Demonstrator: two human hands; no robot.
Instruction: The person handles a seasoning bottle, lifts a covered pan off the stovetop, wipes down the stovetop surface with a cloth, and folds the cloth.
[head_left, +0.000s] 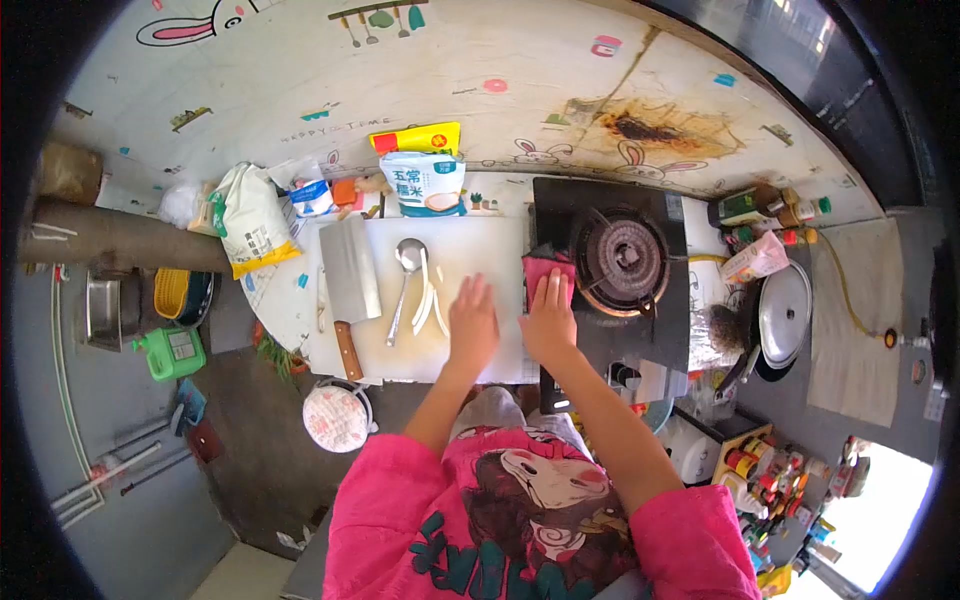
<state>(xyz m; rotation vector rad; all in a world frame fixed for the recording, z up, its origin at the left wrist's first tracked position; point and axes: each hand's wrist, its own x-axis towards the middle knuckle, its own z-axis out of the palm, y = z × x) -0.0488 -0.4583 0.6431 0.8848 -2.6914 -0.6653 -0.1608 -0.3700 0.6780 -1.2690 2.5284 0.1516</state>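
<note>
My left hand (pixel 474 325) lies over the right part of a white cutting board (pixel 500 245), its fingers stretched out and holding nothing. At the left edge of the stove, my right hand (pixel 549 322) has its fingers on a folded pink cloth (pixel 562 272) and holds it there. Left of my left hand are several pale, thin strips (pixel 428 297), which I cannot identify. Beside them is a metal spoon (pixel 408 256), bowl end away from me. A cleaver (pixel 347 265) with a wooden handle rests at the board's left side.
A black gas stove (pixel 555 215) stands right of the board, its burner (pixel 622 258) uncovered. Behind the board stand a white-blue bag (pixel 422 185) and, farther left, a large white bag (pixel 255 215). A lidded pan (pixel 785 312) and bottles (pixel 760 205) are at the right.
</note>
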